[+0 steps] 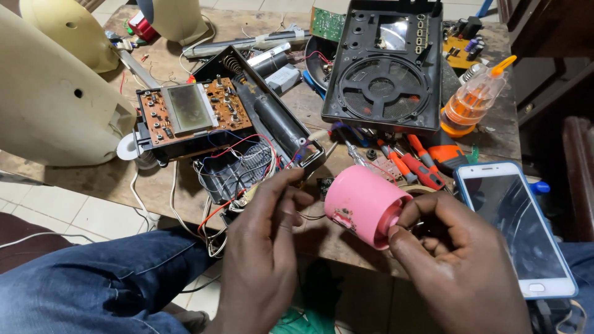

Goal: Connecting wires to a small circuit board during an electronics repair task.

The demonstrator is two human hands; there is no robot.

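Note:
My right hand (461,263) grips a pink cylindrical plastic housing (362,204) by its narrower end, holding it on its side above the table's front edge. My left hand (266,247) pinches thin wires (309,216) that run toward the pink housing, fingertips close together near an opened black device case (266,124). That case holds a brown circuit board with a grey display (189,111) and a tangle of red, blue and white wires (238,164).
A black speaker-grille panel (383,74) lies at the back. An orange-filled bottle (473,102), red-handled tools (417,164) and a phone in a blue case (516,226) sit on the right. Cream plastic shells (55,99) crowd the left. My jeans-clad leg (99,284) is below.

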